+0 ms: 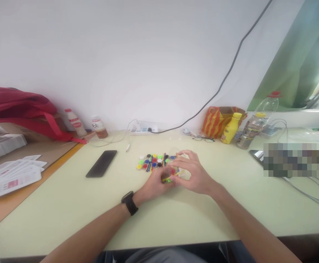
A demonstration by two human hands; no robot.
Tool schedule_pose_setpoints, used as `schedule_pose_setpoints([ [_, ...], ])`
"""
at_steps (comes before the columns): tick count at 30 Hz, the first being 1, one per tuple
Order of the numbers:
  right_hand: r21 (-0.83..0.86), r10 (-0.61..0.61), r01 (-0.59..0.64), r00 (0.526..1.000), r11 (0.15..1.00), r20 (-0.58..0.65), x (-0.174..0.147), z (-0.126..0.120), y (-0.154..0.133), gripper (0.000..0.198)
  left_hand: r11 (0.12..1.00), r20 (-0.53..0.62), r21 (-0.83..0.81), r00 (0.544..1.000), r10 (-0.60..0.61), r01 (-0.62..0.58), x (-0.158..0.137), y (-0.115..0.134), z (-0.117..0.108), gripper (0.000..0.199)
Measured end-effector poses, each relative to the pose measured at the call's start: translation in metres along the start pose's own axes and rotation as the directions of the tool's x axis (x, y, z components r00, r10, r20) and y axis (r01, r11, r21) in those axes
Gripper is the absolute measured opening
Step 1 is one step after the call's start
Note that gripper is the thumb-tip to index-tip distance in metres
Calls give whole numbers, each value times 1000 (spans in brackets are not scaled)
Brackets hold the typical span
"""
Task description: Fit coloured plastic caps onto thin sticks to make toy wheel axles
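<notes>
Small, round, brightly coloured pieces (154, 160) lie in rows at the middle of the table, with thin coloured strips between some of them. My left hand (159, 182) is curled around the near side of a small clear plastic container (177, 171), which has coloured bits in or behind it. My right hand (194, 171) grips the container from the right, thumb and fingers bent around its edge. The fingers partly cover the container, so its contents are hard to make out. A black watch (130, 203) is on my left wrist.
A black phone (101, 164) lies left of the pieces. Along the wall stand a yellow bottle (231, 128), a striped bag (214, 122), a drink bottle (99, 128) and a power strip (143, 128). Cards (17, 173) and a red bag (19, 109) are at left.
</notes>
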State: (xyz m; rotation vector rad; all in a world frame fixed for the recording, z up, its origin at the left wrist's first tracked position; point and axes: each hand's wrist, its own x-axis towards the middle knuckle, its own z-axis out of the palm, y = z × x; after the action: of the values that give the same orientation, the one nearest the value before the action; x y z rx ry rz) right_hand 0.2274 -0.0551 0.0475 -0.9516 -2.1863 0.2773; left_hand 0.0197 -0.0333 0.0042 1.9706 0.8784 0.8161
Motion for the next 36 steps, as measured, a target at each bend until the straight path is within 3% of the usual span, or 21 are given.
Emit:
schedule_pose_setpoints([
  [9, 80, -3, -2, 999, 997, 53, 0, -2, 2, 18, 1000, 7, 17, 1000, 2, -2, -1, -6, 0, 28],
  [19, 179, 48, -5, 971, 984, -233, 0, -9, 8, 32, 994, 1, -81, 997, 74, -73, 0, 3, 2, 41],
  [25, 61, -60, 89, 927, 994, -370, 3, -7, 9, 18, 999, 3, -30, 999, 38, -38, 0, -1, 1, 39],
  [28, 61, -86, 108, 953, 992, -292, 11, -11, 13, 20, 999, -3, -9, 999, 41, -41, -1, 0, 1, 38],
  [32, 18, -7, 7, 1000, 1000, -20, 26, -31, 6, 15, 997, -35, -41, 998, 57, -59, -2, 2, 2, 41],
  [36, -72, 81, -64, 963, 995, 257, 44, -53, -17, 16, 998, -26, -40, 999, 44, -45, -3, 2, 4, 40],
])
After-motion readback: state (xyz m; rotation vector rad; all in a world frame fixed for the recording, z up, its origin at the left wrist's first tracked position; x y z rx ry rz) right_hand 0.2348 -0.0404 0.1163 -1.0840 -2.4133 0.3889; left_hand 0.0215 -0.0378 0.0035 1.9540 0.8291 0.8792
